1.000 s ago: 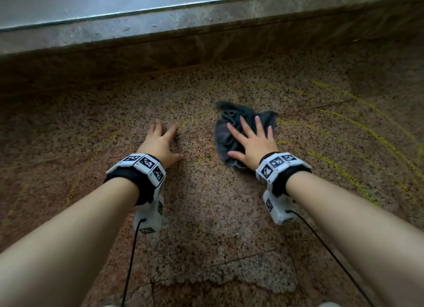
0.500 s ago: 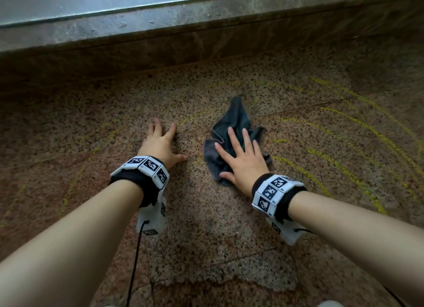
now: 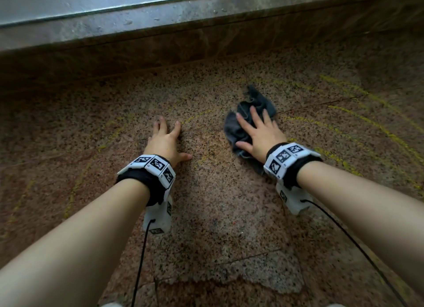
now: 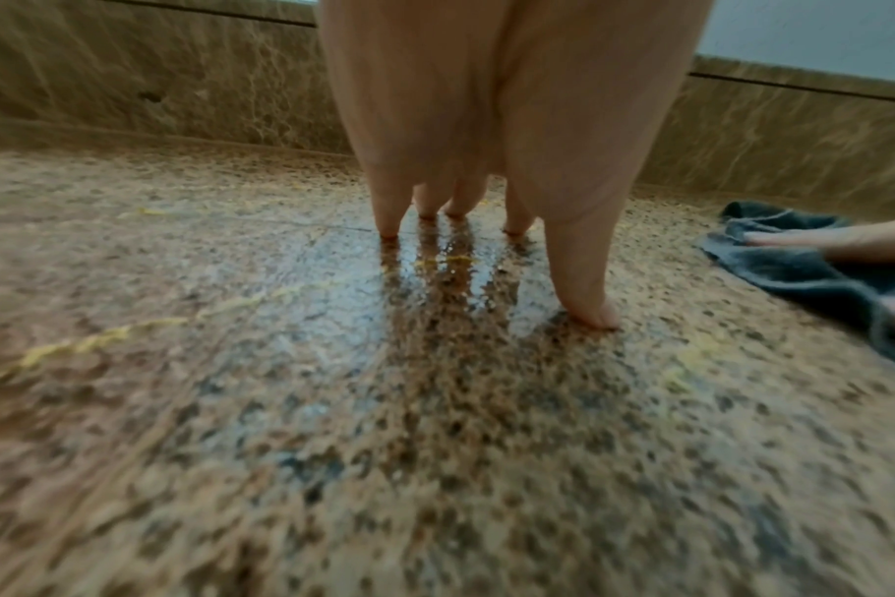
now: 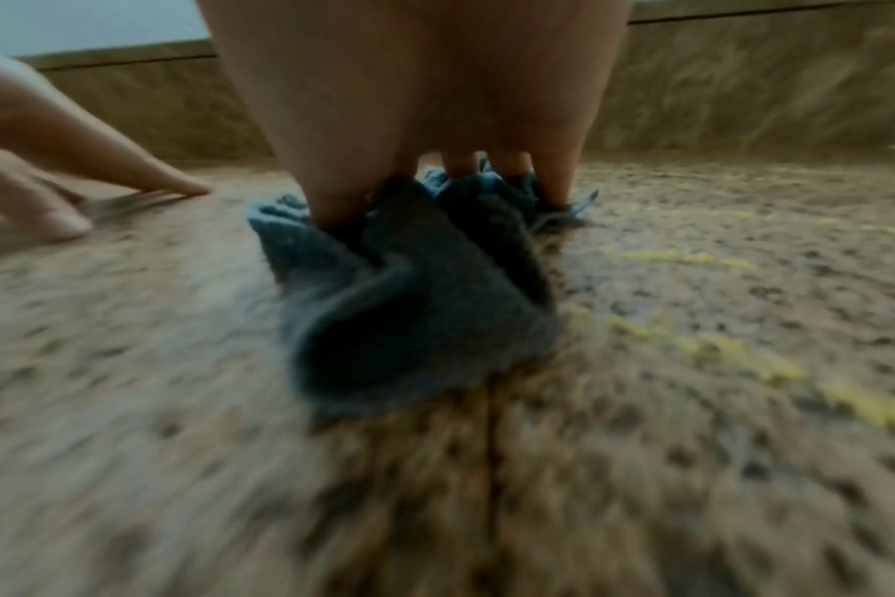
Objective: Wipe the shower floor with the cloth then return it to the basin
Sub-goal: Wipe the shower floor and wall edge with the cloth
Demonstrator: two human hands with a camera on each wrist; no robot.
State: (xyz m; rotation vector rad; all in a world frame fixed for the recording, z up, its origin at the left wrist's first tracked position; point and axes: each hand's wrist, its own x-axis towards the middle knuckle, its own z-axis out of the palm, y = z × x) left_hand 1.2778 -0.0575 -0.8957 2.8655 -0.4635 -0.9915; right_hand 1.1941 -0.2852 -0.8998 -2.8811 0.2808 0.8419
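Observation:
A dark grey cloth (image 3: 257,107) lies bunched on the speckled granite shower floor (image 3: 218,203). My right hand (image 3: 259,132) presses flat on it with straight, spread fingers; the right wrist view shows the cloth (image 5: 410,307) folded up under those fingertips (image 5: 328,206). To its left, my left hand (image 3: 165,141) is planted flat on the bare wet floor (image 4: 435,363), its fingers (image 4: 583,291) straight. The cloth (image 4: 803,274) shows at the right edge of the left wrist view. No basin is in view.
A raised brown marble kerb (image 3: 206,47) runs along the far side of the floor, with a pale ledge (image 3: 91,5) above it. Yellow streaks (image 3: 339,159) arc across the floor to the right of the cloth. Thin black cables (image 3: 140,260) trail from both wrist units.
My right hand slid the cloth toward me and left, then pushed it back away and to the right. The cloth is more bunched. The left hand has stayed planted.

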